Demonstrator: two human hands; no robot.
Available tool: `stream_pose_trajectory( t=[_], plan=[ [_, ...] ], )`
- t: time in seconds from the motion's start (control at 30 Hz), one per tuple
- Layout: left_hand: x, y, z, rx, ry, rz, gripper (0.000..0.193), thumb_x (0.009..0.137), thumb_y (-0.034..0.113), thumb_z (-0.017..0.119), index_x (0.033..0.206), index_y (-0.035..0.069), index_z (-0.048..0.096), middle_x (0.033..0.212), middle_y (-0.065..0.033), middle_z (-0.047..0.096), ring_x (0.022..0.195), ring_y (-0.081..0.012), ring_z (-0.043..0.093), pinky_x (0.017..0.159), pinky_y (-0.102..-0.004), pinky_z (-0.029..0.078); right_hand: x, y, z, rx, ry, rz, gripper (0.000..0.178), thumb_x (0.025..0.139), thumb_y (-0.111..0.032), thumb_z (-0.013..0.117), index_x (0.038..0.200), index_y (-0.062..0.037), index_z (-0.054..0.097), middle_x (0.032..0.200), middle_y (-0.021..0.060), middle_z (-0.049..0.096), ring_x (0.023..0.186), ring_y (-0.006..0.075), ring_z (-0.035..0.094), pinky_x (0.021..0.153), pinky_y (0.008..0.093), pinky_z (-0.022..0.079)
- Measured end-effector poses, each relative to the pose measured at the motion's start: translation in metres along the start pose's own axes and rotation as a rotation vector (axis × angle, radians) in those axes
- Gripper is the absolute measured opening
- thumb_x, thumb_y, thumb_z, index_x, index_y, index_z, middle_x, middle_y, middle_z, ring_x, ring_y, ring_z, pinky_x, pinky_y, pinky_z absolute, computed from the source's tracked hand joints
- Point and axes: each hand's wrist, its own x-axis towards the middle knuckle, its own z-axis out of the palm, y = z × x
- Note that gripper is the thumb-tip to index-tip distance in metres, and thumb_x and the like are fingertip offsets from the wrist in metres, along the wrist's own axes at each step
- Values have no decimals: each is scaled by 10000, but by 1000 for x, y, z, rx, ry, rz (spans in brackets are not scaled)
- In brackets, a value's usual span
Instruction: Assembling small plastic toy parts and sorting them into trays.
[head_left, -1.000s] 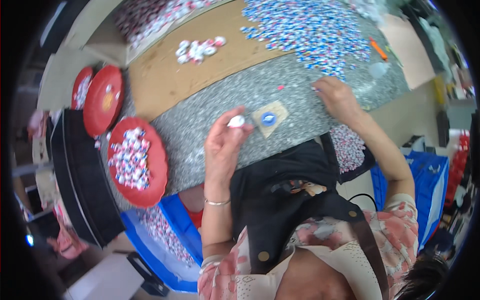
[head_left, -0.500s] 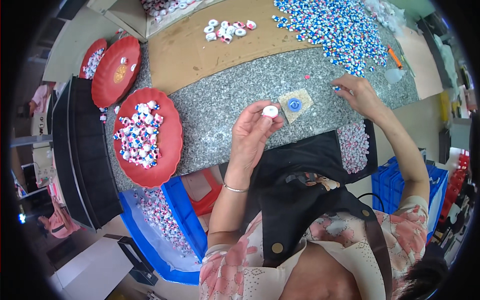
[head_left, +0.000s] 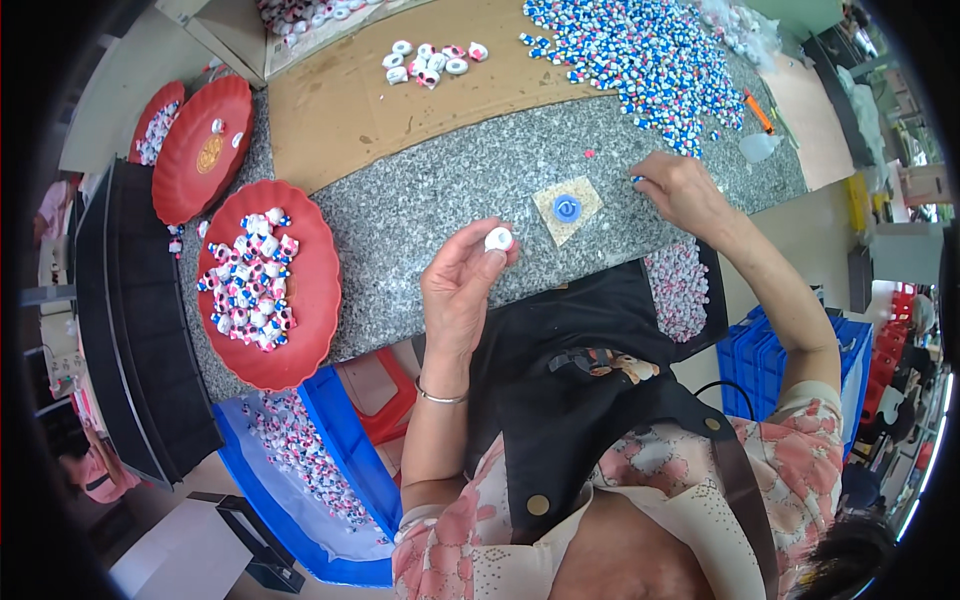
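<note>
Between the fingertips of my left hand (head_left: 460, 285) is a small white round piece (head_left: 498, 239) with a ring-shaped face and a bit of pink at its edge. My right hand (head_left: 682, 192) pinches a tiny blue-and-white piece (head_left: 637, 179) above the granite counter. Between the two hands lies a beige square pad (head_left: 553, 229), with a blue round holder (head_left: 567, 208) on it. Beyond my right hand spreads a large heap of small blue, white and red pieces (head_left: 650, 75).
At the left, a red scalloped plate (head_left: 318, 300) holds finished-looking little figures; another red plate (head_left: 180, 190) stands behind it. White round pieces (head_left: 428, 62) lie on cardboard (head_left: 330, 130). Below the counter is a blue bin (head_left: 345, 450). An orange-handled tool (head_left: 758, 112) rests at the right.
The whole view has shifted, so the counter sits further left. Both hands keep their pieces; my left hand has drawn slightly away from the pad and nearer to me.
</note>
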Motion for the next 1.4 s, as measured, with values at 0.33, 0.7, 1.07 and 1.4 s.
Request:
stream_pose_trajectory(
  t=[0.33, 0.7, 1.07, 1.4],
  plan=[
    [3, 5, 7, 193, 36, 99, 311, 859, -54, 625, 1166, -45, 574, 1030, -93, 647, 951, -147, 632, 860, -270, 522, 30, -68, 8, 17, -57, -307, 153, 736, 14, 608, 888, -4, 617, 804, 133, 579, 750, 329, 610, 641, 415, 495],
    [2, 5, 12, 353, 75, 161, 332, 817, -125, 633, 1133, -50, 567, 1079, -66, 557, 970, -145, 623, 844, -248, 540, 35, -69, 7, 24, -56, -316, 153, 725, 30, 605, 875, 2, 617, 774, 139, 564, 709, 327, 598, 623, 399, 487],
    [16, -25, 38, 795, -38, 398, 342, 770, -101, 687, 1095, -20, 619, 1112, -119, 577, 973, -174, 630, 831, -281, 577, 5, -75, 10, 1167, -87, 442, 148, 906, -85, 625, 997, 13, 687, 796, -4, 648, 750, 48, 590, 679, 212, 504],
    [10, 1, 42, 453, -265, -94, 247, 913, 12, 572, 1146, -40, 635, 904, -87, 643, 742, -127, 644, 673, -216, 508, -7, -81, 4, 703, 102, -175, 131, 805, -8, 678, 935, -11, 693, 784, 117, 651, 680, 236, 649, 583, 320, 493]
  ],
)
